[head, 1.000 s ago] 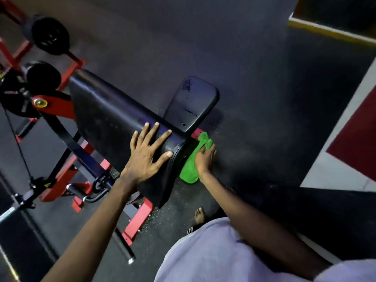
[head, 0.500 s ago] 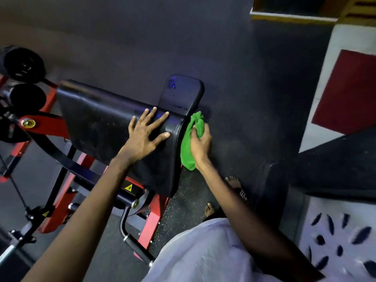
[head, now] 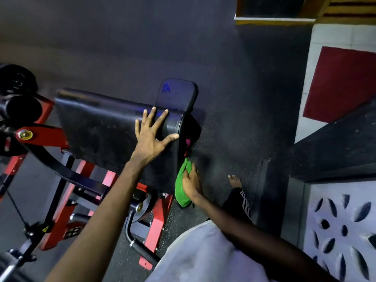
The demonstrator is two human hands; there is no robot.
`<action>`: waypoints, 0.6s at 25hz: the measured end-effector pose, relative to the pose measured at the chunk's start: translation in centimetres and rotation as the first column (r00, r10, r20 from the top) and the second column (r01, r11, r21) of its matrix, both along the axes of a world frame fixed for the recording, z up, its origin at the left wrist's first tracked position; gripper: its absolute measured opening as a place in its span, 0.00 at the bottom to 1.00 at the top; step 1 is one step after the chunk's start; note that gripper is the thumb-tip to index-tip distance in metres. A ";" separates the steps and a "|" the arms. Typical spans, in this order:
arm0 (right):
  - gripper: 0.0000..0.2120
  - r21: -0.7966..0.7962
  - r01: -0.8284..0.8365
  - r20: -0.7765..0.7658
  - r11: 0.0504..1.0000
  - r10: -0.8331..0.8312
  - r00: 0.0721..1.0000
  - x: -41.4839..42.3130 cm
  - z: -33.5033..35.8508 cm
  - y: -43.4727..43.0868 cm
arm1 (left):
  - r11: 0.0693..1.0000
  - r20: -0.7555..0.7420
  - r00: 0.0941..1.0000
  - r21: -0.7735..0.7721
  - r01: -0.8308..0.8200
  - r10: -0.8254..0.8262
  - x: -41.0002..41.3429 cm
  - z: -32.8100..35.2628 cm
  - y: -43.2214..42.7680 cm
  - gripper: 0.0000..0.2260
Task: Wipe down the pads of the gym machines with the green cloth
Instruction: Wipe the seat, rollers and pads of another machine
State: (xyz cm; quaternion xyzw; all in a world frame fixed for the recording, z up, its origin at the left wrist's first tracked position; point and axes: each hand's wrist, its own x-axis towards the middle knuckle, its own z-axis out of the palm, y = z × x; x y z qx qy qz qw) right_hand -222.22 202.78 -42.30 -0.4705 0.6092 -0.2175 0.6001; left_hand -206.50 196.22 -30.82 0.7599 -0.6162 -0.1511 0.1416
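A large black arm pad slopes down on a red and black gym machine. Behind it stands a smaller black seat pad. My left hand lies flat with spread fingers on the top right of the big pad. My right hand holds the green cloth against the pad's lower right side edge. The cloth hangs bunched below my fingers.
The red machine frame and a black handle stand at lower left. Black weight plates sit far left. A dark step and a patterned wall close in on the right. My bare foot is on the rubber floor.
My right hand has slid the green cloth down the pad's side edge, from near the top corner to the lower part. My left hand stays on the pad.
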 end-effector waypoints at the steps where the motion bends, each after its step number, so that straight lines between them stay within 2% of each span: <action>1: 0.22 0.057 0.013 0.009 0.998 -0.013 1.000 0.3 -0.2 -0.1 | 1.000 -0.021 1.000 -0.006 -0.007 0.007 -0.1 0.0 -0.1 0.39; 5: 0.16 0.326 0.046 -0.020 0.944 -0.041 0.999 1.1 -1.1 -1.4 | 1.000 -0.039 0.999 0.003 -0.005 0.005 0.0 0.3 -0.2 0.40; 9: 0.22 0.484 -0.019 0.142 0.875 -0.057 0.988 0.6 -1.0 0.6 | 1.000 -0.056 0.998 0.013 -0.019 0.020 -0.1 0.4 -0.1 0.39; 12: 0.13 0.428 0.043 0.009 0.903 -0.052 0.999 0.9 -1.3 -1.1 | 1.000 -0.058 0.998 0.012 -0.026 0.027 -0.1 0.4 -0.2 0.38; 14: 0.08 0.320 0.152 -0.005 0.935 -0.159 0.987 0.6 -0.8 -3.0 | 1.000 -0.046 0.999 -0.001 -0.025 0.025 -0.1 0.2 -0.1 0.37; 15: 0.08 0.235 0.223 0.015 0.946 -0.233 0.972 0.3 -0.1 -4.3 | 0.999 -0.045 0.999 -0.020 -0.027 0.026 -0.2 0.0 0.0 0.36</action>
